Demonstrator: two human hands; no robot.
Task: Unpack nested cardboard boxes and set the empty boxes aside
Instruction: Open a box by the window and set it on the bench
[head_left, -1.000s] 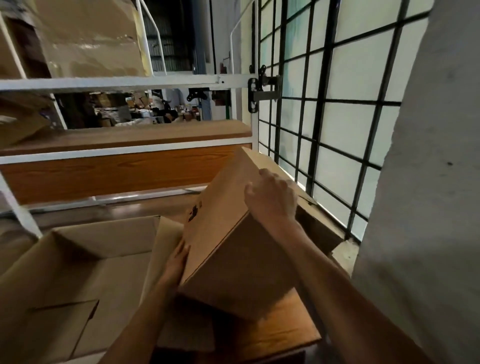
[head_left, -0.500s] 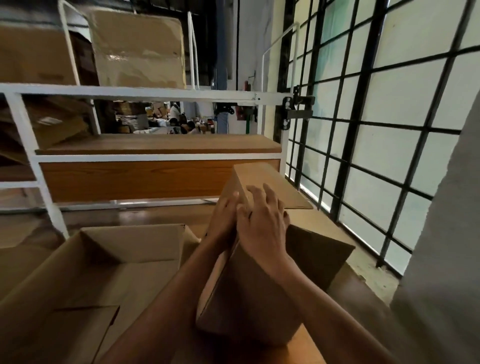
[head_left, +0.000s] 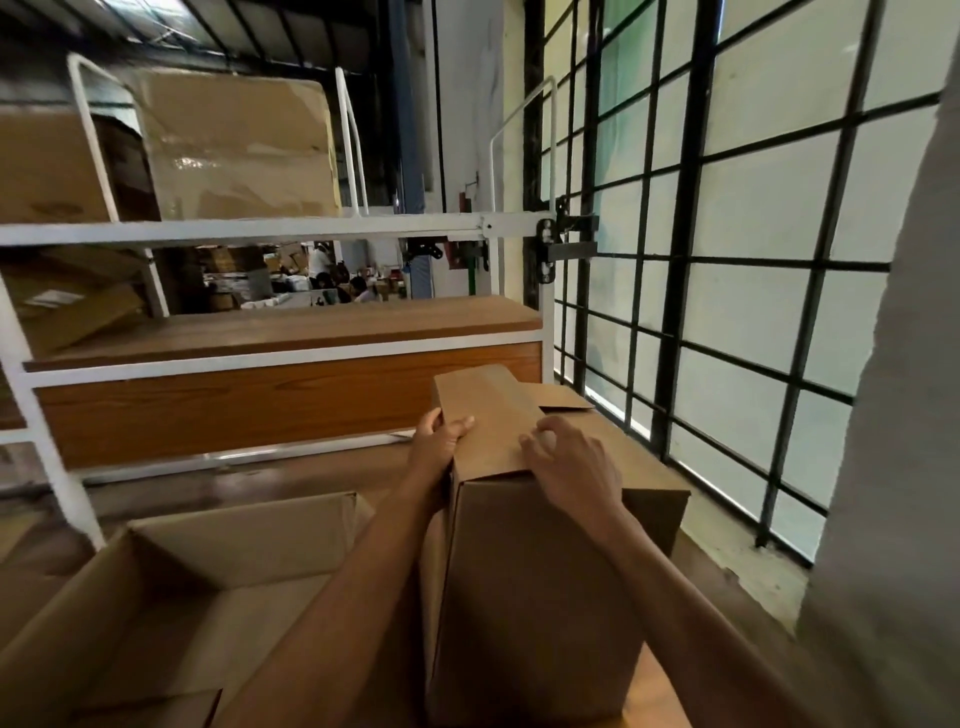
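A brown cardboard box stands upright right in front of me, its top flaps partly closed. My left hand grips the left edge of the top flap, thumb on top. My right hand rests with bent fingers on the same flap's near right edge. To the left sits a large open cardboard box with its inside showing and nothing visible in it. Another open box stands behind the one I hold, mostly hidden.
A white metal rack with wooden shelves runs across the back, with wrapped cartons on top. A black-framed window grid fills the right side. A grey pillar is at the far right. People work far behind the rack.
The box has gone from tilted to upright. My left hand moved from its underside up to the top flap, and both hands now sit on the top flap.
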